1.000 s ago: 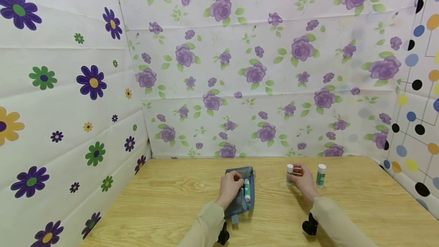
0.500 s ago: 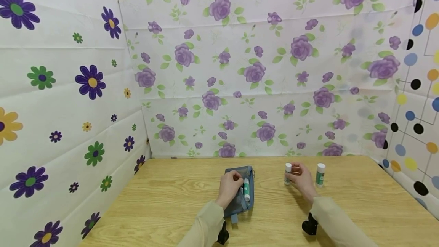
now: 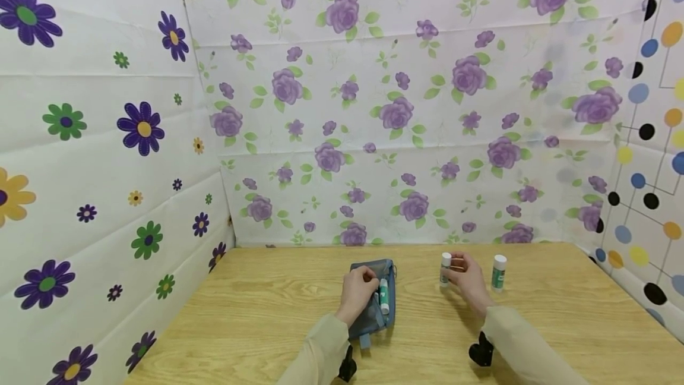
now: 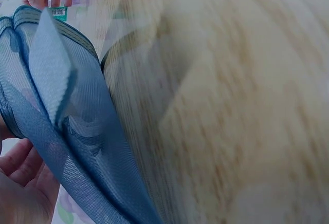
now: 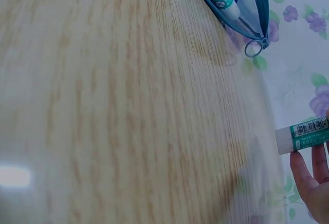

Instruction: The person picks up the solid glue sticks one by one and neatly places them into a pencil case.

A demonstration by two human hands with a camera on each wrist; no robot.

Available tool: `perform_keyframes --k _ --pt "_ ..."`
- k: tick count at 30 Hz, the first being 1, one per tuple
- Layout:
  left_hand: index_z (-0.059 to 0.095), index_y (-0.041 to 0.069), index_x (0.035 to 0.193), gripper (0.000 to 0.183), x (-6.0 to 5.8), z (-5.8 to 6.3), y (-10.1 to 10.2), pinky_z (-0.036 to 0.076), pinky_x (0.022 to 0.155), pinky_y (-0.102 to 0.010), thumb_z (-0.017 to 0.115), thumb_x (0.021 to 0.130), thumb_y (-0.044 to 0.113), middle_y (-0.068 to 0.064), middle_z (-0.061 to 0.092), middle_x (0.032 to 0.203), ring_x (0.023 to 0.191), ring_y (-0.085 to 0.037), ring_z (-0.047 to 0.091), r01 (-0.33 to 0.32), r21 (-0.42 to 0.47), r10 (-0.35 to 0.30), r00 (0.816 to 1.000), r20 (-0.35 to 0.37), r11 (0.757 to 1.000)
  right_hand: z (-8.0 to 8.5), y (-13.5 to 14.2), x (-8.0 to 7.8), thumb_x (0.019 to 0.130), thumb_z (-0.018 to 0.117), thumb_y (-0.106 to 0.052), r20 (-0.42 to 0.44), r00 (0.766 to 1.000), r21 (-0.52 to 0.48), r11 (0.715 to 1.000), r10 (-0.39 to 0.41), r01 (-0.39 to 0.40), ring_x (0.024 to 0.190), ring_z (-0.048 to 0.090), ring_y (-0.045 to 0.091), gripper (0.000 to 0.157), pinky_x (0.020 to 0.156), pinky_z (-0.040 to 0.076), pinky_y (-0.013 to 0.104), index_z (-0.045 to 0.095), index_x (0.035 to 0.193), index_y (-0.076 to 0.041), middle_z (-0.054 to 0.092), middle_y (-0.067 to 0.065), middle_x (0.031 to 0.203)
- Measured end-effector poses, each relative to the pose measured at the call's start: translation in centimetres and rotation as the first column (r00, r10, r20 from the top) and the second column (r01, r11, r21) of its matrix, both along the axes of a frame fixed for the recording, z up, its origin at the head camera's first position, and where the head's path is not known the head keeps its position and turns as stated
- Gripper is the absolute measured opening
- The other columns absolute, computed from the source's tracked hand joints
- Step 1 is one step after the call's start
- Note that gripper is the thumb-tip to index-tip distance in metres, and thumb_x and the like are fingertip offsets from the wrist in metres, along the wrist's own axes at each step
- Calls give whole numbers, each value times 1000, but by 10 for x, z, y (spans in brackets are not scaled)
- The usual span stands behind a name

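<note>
My left hand (image 3: 357, 294) grips the left edge of a blue mesh zipper pouch (image 3: 366, 321) that lies with its mouth parted on the table. Inside the pouch is a green and white glue stick (image 3: 384, 297). With thumb and fingers, my right hand (image 3: 469, 281) pinches a second glue stick (image 3: 445, 271), held upright to the right of the pouch. The right wrist view shows the barcode label on this held glue stick (image 5: 310, 131). In the left wrist view, the mesh side of the pouch (image 4: 110, 152) fills the left part, with left fingers (image 4: 23, 165) behind it.
A third glue stick (image 3: 499, 273) with a white cap stands upright on the wooden table (image 3: 267, 302), just right of my right hand. A flowered cloth wall (image 3: 342, 106) rises behind the table's back edge. Patterned cloths hang at both sides.
My right hand has shifted slightly left with the glue stick, toward the pouch. The left hand keeps its hold on the pouch, which stays in place.
</note>
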State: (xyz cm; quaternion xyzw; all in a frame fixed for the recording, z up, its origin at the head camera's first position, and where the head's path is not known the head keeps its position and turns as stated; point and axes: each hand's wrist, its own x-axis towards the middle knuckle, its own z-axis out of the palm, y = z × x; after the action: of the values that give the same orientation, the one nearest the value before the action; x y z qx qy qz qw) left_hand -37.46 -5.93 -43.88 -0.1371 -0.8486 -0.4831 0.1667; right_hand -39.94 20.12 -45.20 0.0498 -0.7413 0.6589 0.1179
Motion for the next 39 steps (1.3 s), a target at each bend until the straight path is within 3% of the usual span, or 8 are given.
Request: perform_keyframes --k 4,9,12,17,19,24,32,39 --pt "62 5 79 5 0 0 0 39 49 -26 59 82 4 3 52 66 54 -10 46 1 -2 -1 1000 -9 1000 -14 3 -12 81 68 -10 -19 1000 -19 1000 -7 6 93 52 23 44 75 47 32 44 117 0 49 19 109" --pt "63 4 80 5 -1 0 0 39 49 -26 59 82 3 3 52 66 54 -11 46 0 -2 0 1000 10 1000 -36 9 -35 78 72 -17 -69 998 -16 1000 5 -6 92 55 23 48 73 48 32 46 116 -5 50 18 109" --pt "62 4 79 5 0 0 0 40 49 -27 58 82 3 3 52 65 54 -11 46 12 13 -12 1000 -9 1000 -40 9 -40 77 73 -21 -108 994 2 1000 12 -12 90 56 21 48 71 48 31 47 114 -7 52 16 107" --pt "61 5 76 7 3 0 -2 39 47 -27 57 82 2 3 52 65 52 -11 46 42 22 -40 996 -82 999 -15 1 -14 81 69 -12 -138 989 -10 998 53 -55 88 56 22 39 70 48 33 48 112 -2 53 18 103" --pt "61 5 77 7 2 0 -1 40 48 -27 58 82 3 3 52 65 53 -11 46 35 19 -34 998 -61 999 -2 -4 -2 81 67 -7 -119 992 -13 999 50 -52 90 55 27 38 72 48 38 47 113 2 52 21 104" --pt "62 6 79 5 -1 -1 0 40 50 -27 59 83 3 2 53 67 55 -11 46 3 0 -3 1000 6 1000 5 -7 -1 80 69 -13 -52 998 -3 999 40 -40 92 55 23 45 75 47 37 45 116 1 52 19 107" --pt "62 8 78 7 -2 -1 0 39 50 -26 59 83 4 4 52 66 54 -11 46 -15 -6 15 1000 23 1000 19 -16 10 84 61 0 -21 999 -21 999 49 -50 93 54 25 40 76 46 40 41 118 7 49 24 110" --pt "61 7 78 7 -1 0 0 39 49 -26 59 83 4 3 51 66 54 -10 45 -7 2 7 1000 20 1000 22 -18 12 85 60 1 2 999 -24 998 53 -53 95 54 28 41 78 45 43 39 119 8 48 26 111"
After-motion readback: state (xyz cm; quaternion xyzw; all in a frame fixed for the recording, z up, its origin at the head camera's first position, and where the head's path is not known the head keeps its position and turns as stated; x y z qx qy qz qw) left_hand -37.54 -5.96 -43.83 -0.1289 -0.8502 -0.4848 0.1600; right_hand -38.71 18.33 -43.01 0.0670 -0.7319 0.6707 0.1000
